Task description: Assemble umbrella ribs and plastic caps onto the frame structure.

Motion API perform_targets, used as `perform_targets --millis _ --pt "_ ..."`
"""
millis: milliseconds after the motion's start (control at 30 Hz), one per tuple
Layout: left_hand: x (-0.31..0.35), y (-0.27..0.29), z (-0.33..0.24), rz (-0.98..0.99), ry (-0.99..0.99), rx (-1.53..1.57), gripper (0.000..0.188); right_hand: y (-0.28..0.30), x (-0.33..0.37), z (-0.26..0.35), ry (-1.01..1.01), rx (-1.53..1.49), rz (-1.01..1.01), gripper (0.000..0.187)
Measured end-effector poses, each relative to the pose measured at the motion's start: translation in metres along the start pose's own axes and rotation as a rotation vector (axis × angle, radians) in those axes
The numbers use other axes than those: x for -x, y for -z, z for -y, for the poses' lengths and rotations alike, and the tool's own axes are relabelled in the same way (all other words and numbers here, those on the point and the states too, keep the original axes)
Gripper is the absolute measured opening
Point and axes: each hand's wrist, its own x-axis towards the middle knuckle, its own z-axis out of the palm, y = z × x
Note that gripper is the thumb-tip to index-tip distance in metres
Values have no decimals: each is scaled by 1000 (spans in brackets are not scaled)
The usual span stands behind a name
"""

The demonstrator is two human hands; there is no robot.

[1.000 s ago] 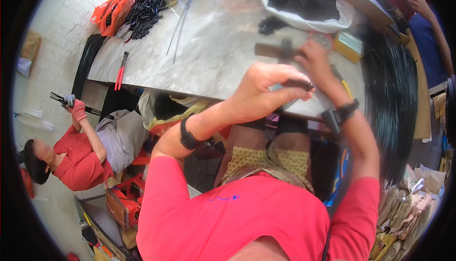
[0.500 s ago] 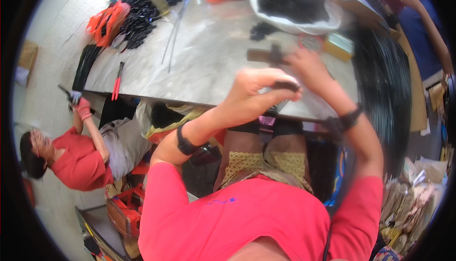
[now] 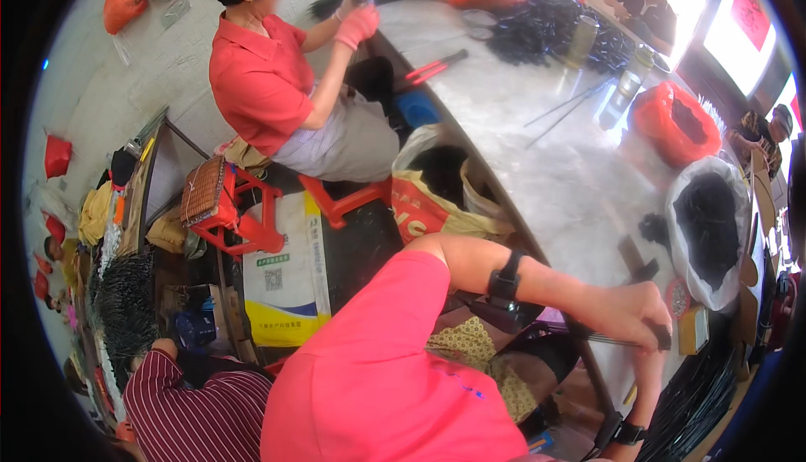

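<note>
My left hand [image 3: 628, 311] is at the table's near edge, its fingers curled round a bundle of thin dark strips [image 3: 613, 339]. A dark blunt end [image 3: 662, 336] shows beyond the fingertips. My right hand [image 3: 648, 365] meets the left from below. Its fingers are hidden behind the left hand and the strips, so what it holds cannot be seen. Just beyond my hands, a dark block-like tool [image 3: 643, 270] lies on the pale table [image 3: 537, 160]. Next to it are a small round dish [image 3: 678, 298] of tiny pieces and a yellowish box [image 3: 693, 331].
A white sack [image 3: 672, 210] of black pieces and an orange bag [image 3: 676, 126] stand on the table. Farther off are a black heap [image 3: 546, 34] and red-handled pliers [image 3: 437, 67]. A co-worker [image 3: 260, 67] in red sits at the left; long black strips [image 3: 684, 412] lie at lower right.
The view has swung to the left, bringing the co-worker and the floor further in. My right hand has left the dark block-like tool and joined my left hand.
</note>
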Motion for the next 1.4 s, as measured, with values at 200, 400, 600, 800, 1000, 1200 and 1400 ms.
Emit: perform_targets --millis 200,400,600,800,1000,1200,1400 --pt "-7 -2 2 11 -31 -55 15 9 7 -18 -44 82 10 13" --pt "-6 10 3 6 -41 -299 18 21 -9 -23 49 217 13 13" --pt "-13 8 -3 74 114 -273 10 68 -10 -63 -166 336 -220 14" --pt "-15 0 -9 89 165 -283 10 106 -10 -120 -280 578 -316 13" --pt "-17 4 -12 100 195 -296 10 109 -33 -156 -178 796 -236 10" --pt "-18 4 -7 74 196 -250 12 104 -49 -173 -204 958 -171 10" --pt "-17 2 -5 44 210 -241 16 103 -39 -166 -175 886 -278 8"
